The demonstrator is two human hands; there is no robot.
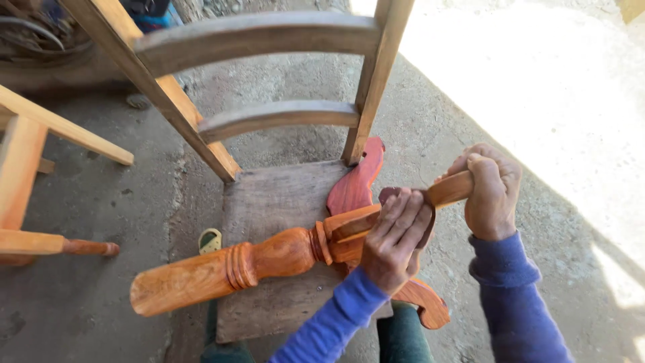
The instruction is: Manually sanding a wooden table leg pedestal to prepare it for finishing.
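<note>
- The left hand [398, 236] is clenched over the narrow upper section of a turned wooden leg [269, 259], fingers curled across the top and pressing it down.
- The right hand [492, 191] is wrapped tight around the leg's thin end, at about two o'clock from the left hand, thumb on top.
- The leg's long axis runs from roughly eight o'clock to two o'clock: the thick, blunt end juts out low at the eight o'clock side, past a band of carved rings, well apart from both hands; the slim end disappears inside the right fist.
- The left hand is nearer the bulbous middle and rings, the right hand holds the far tip.
- Under the leg lies a reddish, curved, scroll-cut board [356, 185], its upper end at twelve o'clock from the left hand, its curled lower end at five o'clock.
- Both rest on the worn seat of a bare wooden chair [275, 202], serving as a worktop; its back rails rise at twelve o'clock.
- At nine o'clock, pale timber frame pieces [27, 175] stand on the concrete floor [101, 202].
</note>
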